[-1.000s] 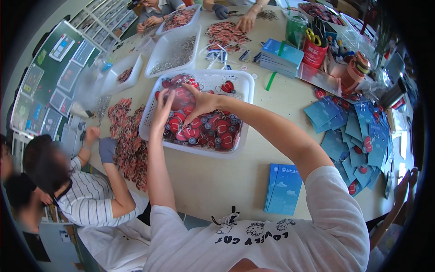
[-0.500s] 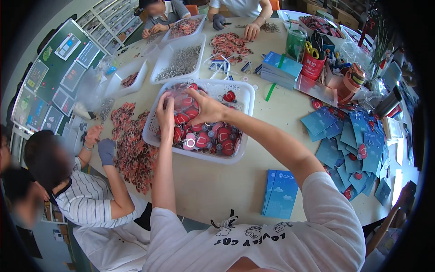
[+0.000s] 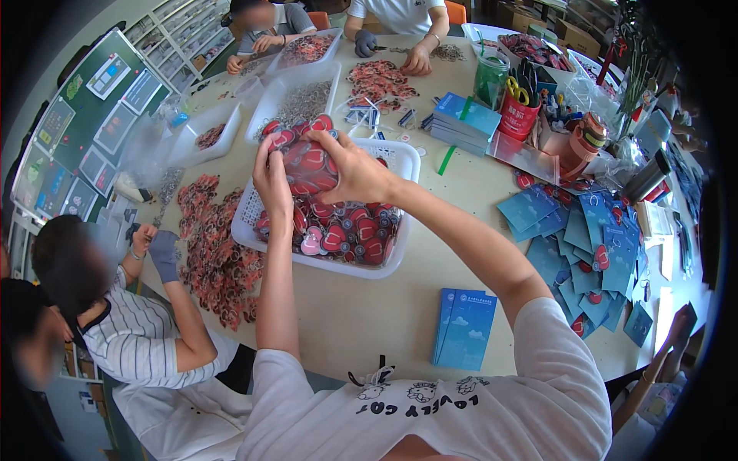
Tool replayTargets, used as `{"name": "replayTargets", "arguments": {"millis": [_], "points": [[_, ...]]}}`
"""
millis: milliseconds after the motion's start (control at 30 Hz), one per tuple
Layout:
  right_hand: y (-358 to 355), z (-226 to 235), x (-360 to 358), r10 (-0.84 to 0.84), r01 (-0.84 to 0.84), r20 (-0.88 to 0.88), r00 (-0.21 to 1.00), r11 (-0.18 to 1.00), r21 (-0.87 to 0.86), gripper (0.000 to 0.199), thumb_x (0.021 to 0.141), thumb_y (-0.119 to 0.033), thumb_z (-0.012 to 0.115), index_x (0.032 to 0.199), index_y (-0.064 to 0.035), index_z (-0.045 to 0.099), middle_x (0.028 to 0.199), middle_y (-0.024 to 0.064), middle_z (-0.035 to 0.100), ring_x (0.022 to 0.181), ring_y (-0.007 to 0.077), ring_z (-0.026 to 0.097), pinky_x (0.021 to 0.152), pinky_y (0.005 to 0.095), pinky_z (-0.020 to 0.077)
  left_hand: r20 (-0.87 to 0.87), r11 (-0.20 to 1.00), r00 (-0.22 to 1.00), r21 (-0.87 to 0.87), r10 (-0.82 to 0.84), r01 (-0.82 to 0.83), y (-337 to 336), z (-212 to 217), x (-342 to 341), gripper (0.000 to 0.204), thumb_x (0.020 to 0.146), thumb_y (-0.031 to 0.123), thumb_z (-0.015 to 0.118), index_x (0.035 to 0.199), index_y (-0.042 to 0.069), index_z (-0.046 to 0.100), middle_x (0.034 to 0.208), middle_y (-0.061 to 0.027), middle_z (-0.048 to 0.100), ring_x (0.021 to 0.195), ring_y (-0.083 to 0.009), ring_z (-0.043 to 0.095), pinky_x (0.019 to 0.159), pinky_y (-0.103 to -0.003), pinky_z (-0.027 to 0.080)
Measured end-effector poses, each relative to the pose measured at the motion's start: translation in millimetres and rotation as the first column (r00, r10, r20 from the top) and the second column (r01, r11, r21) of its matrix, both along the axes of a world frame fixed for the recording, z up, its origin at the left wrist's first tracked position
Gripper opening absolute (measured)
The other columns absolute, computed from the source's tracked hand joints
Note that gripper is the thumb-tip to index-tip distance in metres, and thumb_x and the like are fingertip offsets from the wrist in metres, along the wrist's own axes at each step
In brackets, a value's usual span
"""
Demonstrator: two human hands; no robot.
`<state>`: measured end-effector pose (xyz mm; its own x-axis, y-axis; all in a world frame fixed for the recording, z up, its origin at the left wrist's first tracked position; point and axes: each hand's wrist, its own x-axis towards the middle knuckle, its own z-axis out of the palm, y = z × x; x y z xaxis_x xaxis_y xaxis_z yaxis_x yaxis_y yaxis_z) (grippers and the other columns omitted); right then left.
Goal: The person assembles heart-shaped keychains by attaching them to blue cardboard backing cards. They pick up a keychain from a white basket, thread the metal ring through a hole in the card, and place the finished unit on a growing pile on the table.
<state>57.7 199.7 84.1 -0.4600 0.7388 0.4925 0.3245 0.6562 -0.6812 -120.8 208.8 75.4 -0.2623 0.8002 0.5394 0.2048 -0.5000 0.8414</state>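
Note:
A white perforated basket (image 3: 244, 220) sits on the table in front of me, heaped with red key rings (image 3: 360, 230) that have small round tags. Above its far side, my left hand (image 3: 273, 180) and my right hand (image 3: 355, 170) clasp a bulging bundle of red key rings (image 3: 311, 170) from both sides. A glossy film over the bundle looks like a clear plastic bag. Several loose key rings rest at its far top edge. My left fingers are curled along its left side, and my right hand is spread over its right side.
Beyond stands a white bin (image 3: 319, 96) of metal rings. A pile of reddish pieces (image 3: 219, 261) lies left, beside a co-worker's gloved hand (image 3: 164, 255). Blue cards (image 3: 463, 326) lie near me; more cards with key rings (image 3: 588, 246) spread right. Two people work across the table.
Both hands have raised the bundle of red key rings up out of the basket toward its far edge. More of the basket's contents now show beneath.

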Motion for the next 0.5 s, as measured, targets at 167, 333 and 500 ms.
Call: {"name": "replayTargets", "arguments": {"millis": [167, 333, 500], "points": [[-10.8, 3.5, 32.9, -0.038, 0.047, -0.057, 0.998, 0.984, 0.171, 0.095, 0.058, -0.018, 0.083, 0.139, -0.0135, 0.032, 0.106, 0.0272, 0.050, 0.096, 0.0407, 0.056, 0.085, 0.0452, 0.0488, -0.021, 1.000, 1.000, 0.014, -0.023, 0.023, -7.8, 17.9, 39.0, 0.035, 0.091, 0.014, 0.045, 0.118, -0.004, 0.058, 0.105, -0.0095, 0.063, 0.090, -0.0151, 0.056, 0.083, -0.027, 0.043], [-42.2, 17.2, 85.7, -0.140, 0.149, -0.080, 0.987, 0.981, 0.123, 0.093, 0.057, -0.014, 0.082, 0.138, -0.0062, 0.037, 0.133, 0.0167, 0.047, 0.125, 0.0340, 0.044, 0.107, 0.0393, 0.0352, -0.008, 0.988, 0.990, 0.052, -0.144, 0.144, -11.5, 19.4, 96.3, 0.036, 0.089, 0.017, 0.047, 0.117, -0.003, 0.059, 0.104, -0.0156, 0.064, 0.094, -0.0220, 0.059, 0.085, -0.034, 0.045], [-72.8, -1.3, 150.7, -0.297, 0.309, -0.154, 0.942, 0.949, 0.061, 0.092, 0.057, -0.012, 0.084, 0.137, -0.0048, 0.038, 0.128, 0.0186, 0.050, 0.123, 0.0321, 0.048, 0.105, 0.0388, 0.0379, -0.069, 0.962, 0.960, -0.020, -0.273, 0.272, -21.1, 13.5, 177.2, 0.038, 0.087, 0.025, 0.053, 0.111, -0.003, 0.061, 0.103, -0.0223, 0.062, 0.100, -0.0361, 0.057, 0.091, -0.042, 0.042]]}}
